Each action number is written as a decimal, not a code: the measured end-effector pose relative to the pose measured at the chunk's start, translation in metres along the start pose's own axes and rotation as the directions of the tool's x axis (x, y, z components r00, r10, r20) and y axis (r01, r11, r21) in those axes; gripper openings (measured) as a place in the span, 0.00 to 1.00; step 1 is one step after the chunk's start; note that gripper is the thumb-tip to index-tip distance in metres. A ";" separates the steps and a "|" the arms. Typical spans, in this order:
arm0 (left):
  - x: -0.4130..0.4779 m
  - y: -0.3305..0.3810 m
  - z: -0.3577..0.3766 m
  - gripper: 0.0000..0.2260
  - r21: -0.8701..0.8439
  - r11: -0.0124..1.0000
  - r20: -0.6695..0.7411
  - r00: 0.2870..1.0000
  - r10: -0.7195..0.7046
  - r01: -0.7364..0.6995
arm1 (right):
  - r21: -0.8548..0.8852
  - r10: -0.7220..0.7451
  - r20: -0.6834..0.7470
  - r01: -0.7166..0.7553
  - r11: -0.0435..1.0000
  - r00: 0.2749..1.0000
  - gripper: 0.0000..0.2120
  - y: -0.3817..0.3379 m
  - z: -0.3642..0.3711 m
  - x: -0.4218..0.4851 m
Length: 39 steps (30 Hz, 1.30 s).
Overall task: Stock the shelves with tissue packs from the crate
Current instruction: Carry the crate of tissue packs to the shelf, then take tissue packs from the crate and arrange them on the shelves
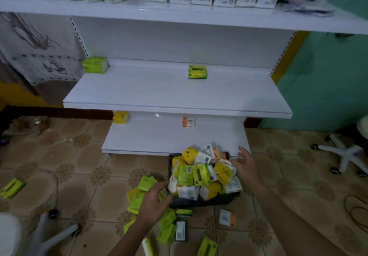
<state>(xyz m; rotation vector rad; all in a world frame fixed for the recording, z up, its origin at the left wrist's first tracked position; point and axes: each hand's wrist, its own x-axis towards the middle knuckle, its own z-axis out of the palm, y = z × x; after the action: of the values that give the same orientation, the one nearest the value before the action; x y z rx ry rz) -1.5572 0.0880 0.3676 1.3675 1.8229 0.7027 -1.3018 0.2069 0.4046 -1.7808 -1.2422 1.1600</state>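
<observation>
Wrapped yellow, green and white tissue packs [201, 176] overfill the dark plastic crate [211, 202]. Our right hand [246, 165], right of it: grip released. Left hand [154, 200], at its left rim: grip unclear. Pulling a low pack could topple the heap.

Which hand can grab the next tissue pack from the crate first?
Probably the left hand: it already reaches a white pack at the left edge of the crate, thumb above and fingers below. The right hand is open at the right side, holding nothing.
</observation>
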 end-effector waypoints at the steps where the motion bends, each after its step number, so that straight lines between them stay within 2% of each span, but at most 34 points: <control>1: 0.005 -0.002 0.001 0.19 -0.006 1.000 0.012 1.000 0.006 -0.006 | 0.000 -0.003 0.006 0.003 1.000 1.000 0.26 0.001 0.005 -0.001; 9: 0.048 -0.014 0.049 0.19 -0.046 0.998 0.152 0.988 -0.032 0.040 | -0.093 0.052 0.058 -0.047 0.995 0.997 0.26 0.027 0.028 0.034; 15: 0.114 -0.031 0.092 0.18 -0.045 0.996 0.142 0.987 -0.074 0.081 | -0.136 0.086 0.118 -0.069 0.988 0.989 0.25 0.076 0.053 0.094; 18: 0.152 -0.046 0.119 0.21 0.015 0.997 0.136 0.988 -0.079 0.078 | -0.127 0.158 0.102 -0.145 0.981 0.982 0.27 0.115 0.071 0.115; 20: 0.174 -0.059 0.141 0.28 0.084 0.996 0.158 0.987 -0.042 0.029 | -0.071 0.221 0.020 -0.219 0.973 0.975 0.27 0.145 0.083 0.120; 23: 0.205 -0.085 0.175 0.29 0.172 0.984 0.249 0.968 0.010 -0.055 | 0.005 0.339 -0.112 -0.340 0.940 0.934 0.27 0.193 0.106 0.126; 26: 0.236 -0.120 0.201 0.36 0.226 0.955 0.335 0.936 0.111 -0.194 | 0.136 0.547 -0.185 -0.530 0.837 0.817 0.29 0.239 0.138 0.140; 28: 0.256 -0.146 0.212 0.40 0.326 0.901 0.340 0.924 0.172 -0.288 | 0.234 0.640 -0.164 -0.600 0.765 0.751 0.27 0.277 0.161 0.148; 29: 0.265 -0.155 0.216 0.42 0.368 0.874 0.346 0.919 0.188 -0.317 | 0.243 0.655 -0.127 -0.616 0.749 0.745 0.26 0.299 0.172 0.151; 31: 0.283 -0.164 0.221 0.46 0.450 0.824 0.394 0.904 0.164 -0.345 | 0.180 0.625 -0.011 -0.614 0.769 0.780 0.24 0.332 0.191 0.156; 32: 0.294 -0.166 0.224 0.48 0.474 0.811 0.441 0.890 0.118 -0.343 | 0.147 0.605 0.071 -0.608 0.780 0.793 0.21 0.341 0.198 0.159; 34: 0.316 -0.169 0.232 0.47 0.553 0.743 0.544 0.839 0.022 -0.378 | 0.127 0.575 0.169 -0.596 0.793 0.801 0.05 0.337 0.206 0.167; 35: 0.323 -0.169 0.237 0.46 0.578 0.700 0.583 0.812 0.005 -0.419 | 0.147 0.576 0.171 -0.599 0.787 0.799 0.01 0.335 0.208 0.171; 37: 0.331 -0.169 0.246 0.44 0.581 0.634 0.642 0.766 0.029 -0.510 | 0.209 0.596 0.138 -0.611 0.764 0.791 0.05 0.335 0.207 0.176; 39: 0.329 -0.170 0.252 0.43 0.561 0.666 0.637 0.770 0.032 -0.491 | 0.282 0.597 0.096 -0.597 0.751 0.797 0.05 0.334 0.206 0.175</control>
<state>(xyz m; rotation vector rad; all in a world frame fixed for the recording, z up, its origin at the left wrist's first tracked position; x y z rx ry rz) -1.4974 0.3544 0.0126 2.1072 1.3941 -0.3709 -1.3476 0.2706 -0.0176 -1.9902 -0.4323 1.5973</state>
